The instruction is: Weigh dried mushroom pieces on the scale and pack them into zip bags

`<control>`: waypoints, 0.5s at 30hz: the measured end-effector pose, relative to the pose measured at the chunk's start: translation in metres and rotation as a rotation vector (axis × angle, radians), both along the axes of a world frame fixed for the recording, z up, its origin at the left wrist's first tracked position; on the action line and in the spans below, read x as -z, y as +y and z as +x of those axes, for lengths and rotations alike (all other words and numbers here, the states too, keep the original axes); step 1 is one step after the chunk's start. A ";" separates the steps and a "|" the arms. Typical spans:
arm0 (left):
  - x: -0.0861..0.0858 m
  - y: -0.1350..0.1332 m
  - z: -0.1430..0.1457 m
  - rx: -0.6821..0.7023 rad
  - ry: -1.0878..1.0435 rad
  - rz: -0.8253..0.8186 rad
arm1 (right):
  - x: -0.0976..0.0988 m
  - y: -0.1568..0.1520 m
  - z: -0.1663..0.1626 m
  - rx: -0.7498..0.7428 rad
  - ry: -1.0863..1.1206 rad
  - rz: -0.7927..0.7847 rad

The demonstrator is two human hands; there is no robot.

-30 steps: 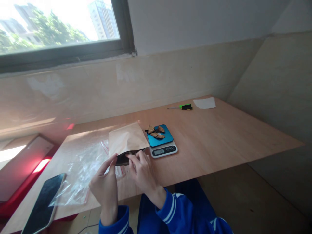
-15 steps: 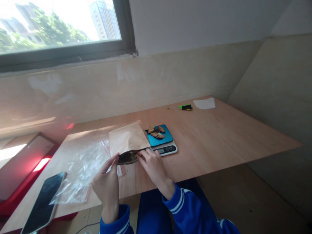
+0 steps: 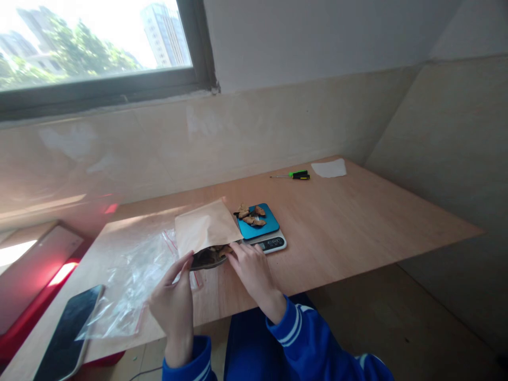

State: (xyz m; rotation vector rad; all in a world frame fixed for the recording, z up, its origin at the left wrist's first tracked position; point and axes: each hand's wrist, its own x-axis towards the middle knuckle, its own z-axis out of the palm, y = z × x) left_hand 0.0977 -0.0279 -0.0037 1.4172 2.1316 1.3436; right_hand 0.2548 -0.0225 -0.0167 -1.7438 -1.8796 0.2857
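Observation:
A brown paper bag (image 3: 206, 225) lies on the table with its mouth spread toward me, and dried brown pieces show inside. My left hand (image 3: 174, 296) pinches the left corner of the mouth. At the right side of the opening, my right hand (image 3: 252, 270) has its fingers closed on a dried brown slice (image 3: 225, 251), partly hidden by the fingertips. Just beyond stands a kitchen scale (image 3: 273, 243), with several curled dried slices (image 3: 254, 221) on its blue plate (image 3: 265, 227). The right hand covers part of its display.
A clear zip bag (image 3: 130, 286) lies flat left of the paper bag, overlapping a phone (image 3: 71, 330) at the table's left edge. Two screwdrivers (image 3: 299, 175) and a white paper scrap (image 3: 330, 168) rest near the wall. The table's front edge runs beneath my forearms.
The dried slice at my right fingertips shows more clearly at the bag's mouth. Both hands keep nearly the same places, and the whole view has shifted slightly.

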 end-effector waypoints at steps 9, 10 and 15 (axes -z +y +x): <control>0.004 -0.002 0.000 0.005 0.011 -0.057 | 0.004 0.000 -0.006 0.073 0.260 -0.180; 0.005 -0.002 -0.001 0.003 0.021 -0.057 | 0.005 -0.001 -0.006 0.065 0.333 -0.182; 0.010 0.006 -0.009 -0.001 0.064 -0.087 | 0.008 -0.002 0.023 -0.013 0.538 -0.073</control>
